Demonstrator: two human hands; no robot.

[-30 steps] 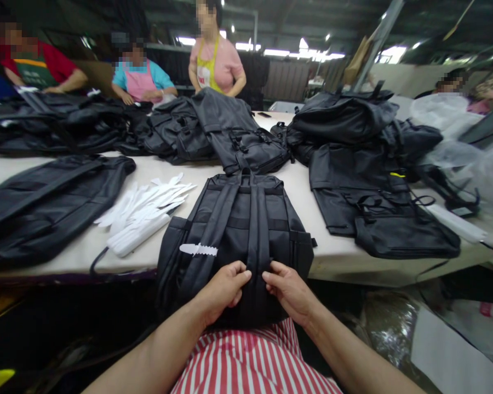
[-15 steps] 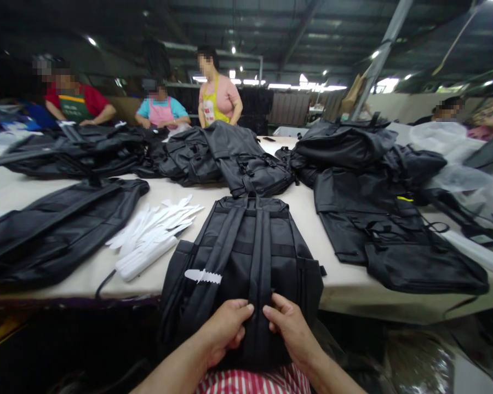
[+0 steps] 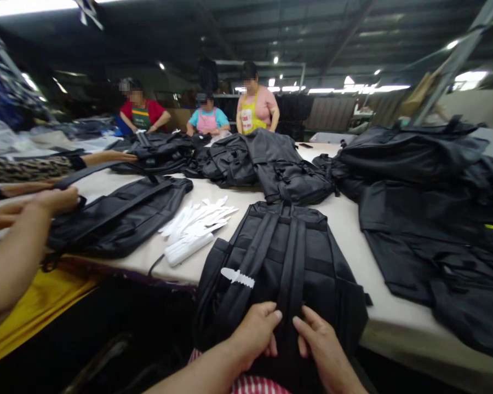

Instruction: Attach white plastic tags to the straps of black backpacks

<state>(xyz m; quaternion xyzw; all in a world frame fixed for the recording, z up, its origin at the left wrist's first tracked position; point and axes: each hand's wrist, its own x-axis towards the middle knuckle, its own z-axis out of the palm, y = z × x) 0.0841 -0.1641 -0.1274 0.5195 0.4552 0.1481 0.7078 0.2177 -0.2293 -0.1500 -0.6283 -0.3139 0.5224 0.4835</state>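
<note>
Fingers of the left hand [image 3: 255, 331] and right hand [image 3: 321, 338] curl narrowly at a backpack [image 3: 324, 273] strap [image 3: 298, 262], hold unclear; strap handling seems underway, next calling for even pinching.

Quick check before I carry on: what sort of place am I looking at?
Probably a bag factory or workshop: several black backpacks crowd a long pale table, people in aprons are at its far side, and a heap of white strips lies among the bags.
</note>
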